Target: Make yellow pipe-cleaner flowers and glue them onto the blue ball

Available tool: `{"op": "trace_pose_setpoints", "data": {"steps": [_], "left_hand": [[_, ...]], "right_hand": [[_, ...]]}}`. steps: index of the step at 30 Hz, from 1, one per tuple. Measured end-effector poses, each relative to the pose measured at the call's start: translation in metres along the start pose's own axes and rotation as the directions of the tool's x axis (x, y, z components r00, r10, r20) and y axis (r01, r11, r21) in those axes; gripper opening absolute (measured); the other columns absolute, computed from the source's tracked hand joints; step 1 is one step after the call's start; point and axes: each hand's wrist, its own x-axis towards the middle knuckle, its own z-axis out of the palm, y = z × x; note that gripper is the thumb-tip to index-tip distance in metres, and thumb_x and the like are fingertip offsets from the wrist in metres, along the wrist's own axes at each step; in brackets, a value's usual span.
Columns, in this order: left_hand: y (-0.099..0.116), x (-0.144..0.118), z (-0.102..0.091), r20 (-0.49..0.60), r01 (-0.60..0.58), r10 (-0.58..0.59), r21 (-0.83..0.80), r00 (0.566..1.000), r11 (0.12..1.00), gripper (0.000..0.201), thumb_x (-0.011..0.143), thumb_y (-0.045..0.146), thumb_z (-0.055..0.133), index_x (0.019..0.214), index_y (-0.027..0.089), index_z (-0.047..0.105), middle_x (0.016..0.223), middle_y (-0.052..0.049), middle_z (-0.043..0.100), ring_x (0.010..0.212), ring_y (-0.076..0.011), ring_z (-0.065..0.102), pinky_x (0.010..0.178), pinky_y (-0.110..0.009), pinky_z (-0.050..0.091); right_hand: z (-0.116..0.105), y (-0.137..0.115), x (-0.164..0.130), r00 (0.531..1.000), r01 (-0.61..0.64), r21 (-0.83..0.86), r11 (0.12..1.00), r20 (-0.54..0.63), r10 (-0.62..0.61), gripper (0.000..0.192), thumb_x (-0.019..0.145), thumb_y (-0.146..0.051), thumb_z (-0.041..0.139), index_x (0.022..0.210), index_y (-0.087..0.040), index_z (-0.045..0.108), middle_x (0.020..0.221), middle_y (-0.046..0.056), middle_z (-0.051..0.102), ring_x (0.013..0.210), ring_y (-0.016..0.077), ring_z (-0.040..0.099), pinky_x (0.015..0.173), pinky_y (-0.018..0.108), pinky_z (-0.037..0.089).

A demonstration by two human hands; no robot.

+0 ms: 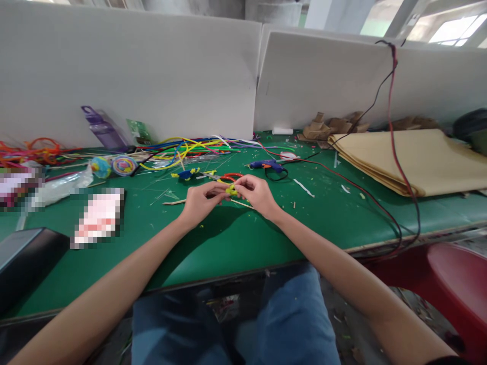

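Left hand (200, 202) and right hand (258, 193): fingers of both pinch yellow piece (231, 190) over counter (236, 238) | shaping seems midway | blue-yellow piece (186, 174) lies finished | stems (190, 147) unused

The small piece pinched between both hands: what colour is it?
Yellow. The small piece shows best in the head view, held between the left hand and right hand.

hands (201, 203): 2 | glue gun (266, 165): 1 | purple bottle (101, 126): 1 | round toys (124, 165): 2 (side by side)

The green tabletop (236, 238) carries coloured wires (186, 147) along its far edge, a glue gun (266, 165) mid-table, and folded brown paper (414, 159) at the right edge.
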Motion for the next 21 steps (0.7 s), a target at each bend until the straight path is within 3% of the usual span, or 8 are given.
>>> {"op": "trace_pose_setpoints", "data": {"steps": [10, 16, 21], "left_hand": [[-0.0006, -0.0006, 0.0001, 0.039, 0.024, -0.023, -0.021, 0.999, 0.999, 0.024, 0.077, 0.035, 0.064, 0.09, 0.015, 0.062, 0.077, -0.005, 0.072, 0.071, -0.0187, 0.069, 0.062, -0.026, 0.056], [-0.0017, -0.0001, -0.0011, 0.11, 0.051, -0.049, -0.022, 0.993, 0.998, 0.024, 0.074, 0.037, 0.066, 0.083, 0.015, 0.064, 0.071, -0.005, 0.071, 0.066, -0.0188, 0.069, 0.059, -0.027, 0.056], [0.0014, -0.0009, -0.0026, 0.197, 0.076, -0.063, -0.06, 0.978, 0.995, 0.023, 0.075, 0.037, 0.064, 0.083, 0.015, 0.064, 0.069, -0.005, 0.071, 0.064, -0.0185, 0.068, 0.06, -0.029, 0.057]], "right_hand": [[-0.0052, -0.0023, 0.0005, 0.993, 0.068, -0.158, 0.985, 0.111, -0.05, 0.015, 0.082, -0.026, 0.05, 0.081, -0.015, 0.061, 0.065, 0.0, 0.058, 0.058, 0.0099, 0.05, 0.058, 0.023, 0.038], [-0.0079, 0.0, 0.0018, 0.972, 0.189, -0.2, 0.961, 0.177, -0.154, 0.012, 0.082, -0.02, 0.051, 0.079, -0.017, 0.062, 0.086, 0.003, 0.065, 0.076, 0.0126, 0.057, 0.071, 0.025, 0.042], [-0.0094, -0.0024, 0.0027, 0.973, 0.135, -0.174, 0.976, 0.21, -0.097, 0.011, 0.079, -0.022, 0.055, 0.076, -0.017, 0.064, 0.08, 0.002, 0.066, 0.071, 0.0124, 0.057, 0.067, 0.026, 0.042]]}}
